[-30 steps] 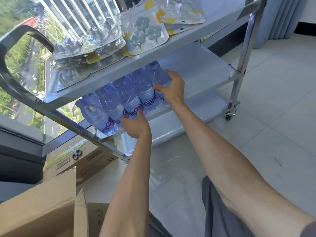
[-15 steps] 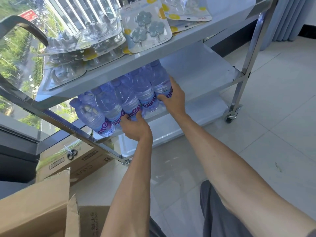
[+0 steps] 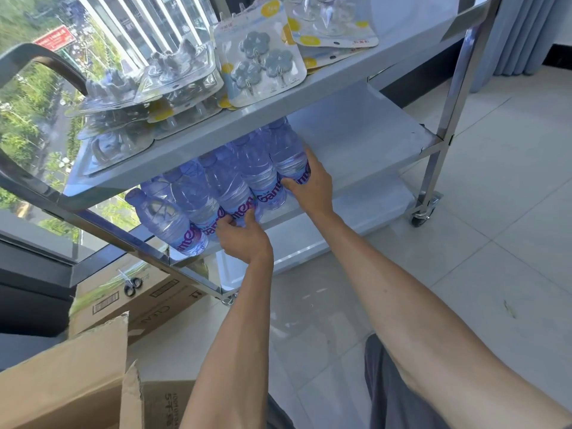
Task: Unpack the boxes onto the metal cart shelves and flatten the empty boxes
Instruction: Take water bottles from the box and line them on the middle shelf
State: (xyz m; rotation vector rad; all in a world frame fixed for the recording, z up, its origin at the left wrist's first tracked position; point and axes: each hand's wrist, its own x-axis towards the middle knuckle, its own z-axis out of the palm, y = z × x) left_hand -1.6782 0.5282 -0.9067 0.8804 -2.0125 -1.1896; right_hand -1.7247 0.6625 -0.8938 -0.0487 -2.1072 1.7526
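Now my left hand (image 3: 244,239) and right hand (image 3: 312,187) grip the shrink-wrapped pack of clear purple-labelled water bottles (image 3: 223,187); it lies on the grey metal cart's middle shelf (image 3: 365,140).

Clear glossy plastic bottles (image 3: 229,187) on a shiny metal cart (image 3: 445,119).

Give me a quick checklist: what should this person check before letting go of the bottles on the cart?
1. Bottles lie on the middle shelf: ok.
2. Pack fully on the shelf: not ok, the labelled ends reach its front edge or just past it.
3. Left hand grips the near ends: ok.
4. Right hand holds the pack's right end: ok.
5. Free shelf space to the right of the pack: ok.
6. Room behind the pack to push it deeper: cannot tell, the top shelf hides it.
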